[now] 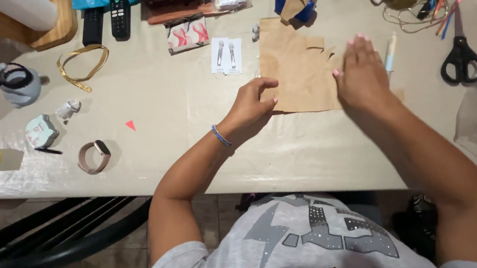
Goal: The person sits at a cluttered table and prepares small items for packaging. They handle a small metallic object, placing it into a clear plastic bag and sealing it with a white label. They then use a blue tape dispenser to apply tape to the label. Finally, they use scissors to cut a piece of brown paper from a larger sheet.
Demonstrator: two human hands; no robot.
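Grey shirt [309, 235] with a star-and-bolt print fills the bottom of my view, closest to the lens. Beyond it, both forearms reach over the edge of the bench [158, 108].

Left hand [251, 105]: fingers curled together, thumb and fingertips pinching the lower left edge of the brown paper sheet [296, 72]. A blue bracelet [220, 135] sits on that wrist.

Right hand [364, 72]: fingers straight and spread, palm down, pressing flat on the sheet's right side. It grips nothing.

I note the brown paper lies flat on the bench, centre-right, between the two hands, with its upper right edge cut into notches.

Surroundings: black scissors [460, 56] to the far right, well apart from the right hand. A white card [226, 55] lies just left of the paper. Further left: a gold ribbon loop [81, 63], two remotes [117, 8], a pink-strapped watch [93, 154], a small red triangle scrap [130, 124].
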